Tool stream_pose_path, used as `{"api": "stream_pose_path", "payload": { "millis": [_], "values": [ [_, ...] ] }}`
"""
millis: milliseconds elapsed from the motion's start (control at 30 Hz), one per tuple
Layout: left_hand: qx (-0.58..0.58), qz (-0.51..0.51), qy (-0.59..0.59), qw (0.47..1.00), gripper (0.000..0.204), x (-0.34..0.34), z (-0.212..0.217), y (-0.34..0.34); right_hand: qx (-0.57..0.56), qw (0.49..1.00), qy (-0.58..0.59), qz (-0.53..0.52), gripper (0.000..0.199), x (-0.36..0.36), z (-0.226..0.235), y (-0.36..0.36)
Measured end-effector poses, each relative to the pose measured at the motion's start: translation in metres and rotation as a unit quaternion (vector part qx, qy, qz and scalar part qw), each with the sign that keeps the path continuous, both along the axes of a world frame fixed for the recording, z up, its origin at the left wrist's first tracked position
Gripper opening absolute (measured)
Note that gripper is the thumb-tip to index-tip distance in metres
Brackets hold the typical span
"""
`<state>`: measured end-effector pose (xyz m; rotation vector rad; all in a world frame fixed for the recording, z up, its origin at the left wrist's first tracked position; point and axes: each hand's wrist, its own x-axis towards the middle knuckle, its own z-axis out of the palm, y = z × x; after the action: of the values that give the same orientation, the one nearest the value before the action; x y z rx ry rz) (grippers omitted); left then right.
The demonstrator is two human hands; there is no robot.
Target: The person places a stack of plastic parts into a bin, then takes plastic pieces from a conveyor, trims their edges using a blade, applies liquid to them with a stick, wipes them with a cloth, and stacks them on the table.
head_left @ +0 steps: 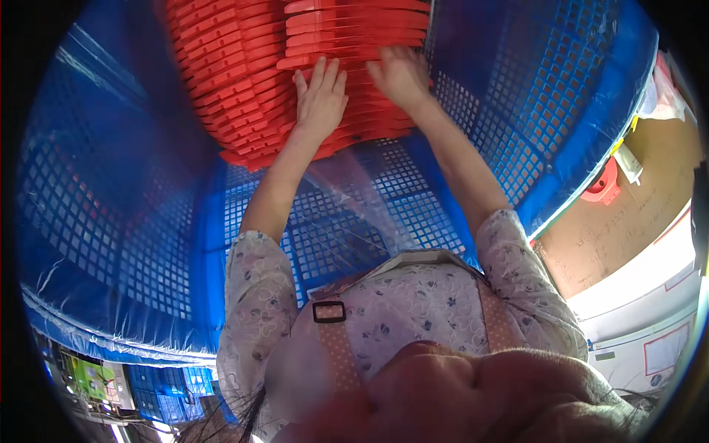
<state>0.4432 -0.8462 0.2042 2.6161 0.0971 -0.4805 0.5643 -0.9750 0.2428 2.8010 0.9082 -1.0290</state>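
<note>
Many flat red plastic parts (229,81) stand packed in two stacked rows inside a large blue crate with grid walls (509,133). My left hand (321,102) lies on the lower end of the right-hand row (325,37), its fingers stretched out and slightly spread. Beside it, my right hand (405,80) rests against the same row near the crate's right side. Its fingers are bent and its thumb stands apart, with no part visible between them. The pieces below both hands are partly hidden by my wrists.
Clear plastic film (111,340) lines the crate and hangs over its rim. Outside on the right are a brown cardboard surface (591,251), a red plastic piece (604,184) and a white tube-like item (628,164). Blue crates (166,391) stand at lower left.
</note>
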Motion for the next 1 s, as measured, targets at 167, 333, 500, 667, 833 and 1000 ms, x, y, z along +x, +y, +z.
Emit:
{"api": "stream_pose_path", "payload": {
  "millis": [167, 333, 500, 667, 833, 1000],
  "values": [
    [0.010, -0.072, 0.048, 0.996, 0.063, -0.005, -0.024, 0.008, 0.030, 0.997, -0.061, 0.036, 0.040, -0.017, -0.051, -0.079],
    [0.016, -0.071, 0.042, 0.996, 0.067, -0.015, -0.032, 0.014, 0.029, 0.996, -0.082, 0.014, 0.043, -0.022, -0.062, -0.071],
    [0.040, -0.080, -0.003, 0.996, 0.070, -0.018, -0.034, 0.018, 0.051, 0.996, -0.064, 0.021, 0.040, -0.019, -0.066, -0.068],
    [-0.063, 0.363, -0.105, 0.924, 0.075, -0.011, -0.023, 0.022, 0.185, 0.973, -0.076, -0.115, 0.038, -0.021, -0.047, -0.084],
    [-0.180, 0.384, 0.061, 0.903, 0.075, 0.014, -0.040, 0.021, 0.201, 0.934, -0.077, -0.285, 0.039, -0.005, -0.052, -0.073],
    [-0.136, 0.372, 0.016, 0.918, 0.072, 0.000, -0.049, 0.013, 0.202, 0.940, -0.023, -0.274, 0.037, -0.011, -0.039, -0.059]
  ]
}}
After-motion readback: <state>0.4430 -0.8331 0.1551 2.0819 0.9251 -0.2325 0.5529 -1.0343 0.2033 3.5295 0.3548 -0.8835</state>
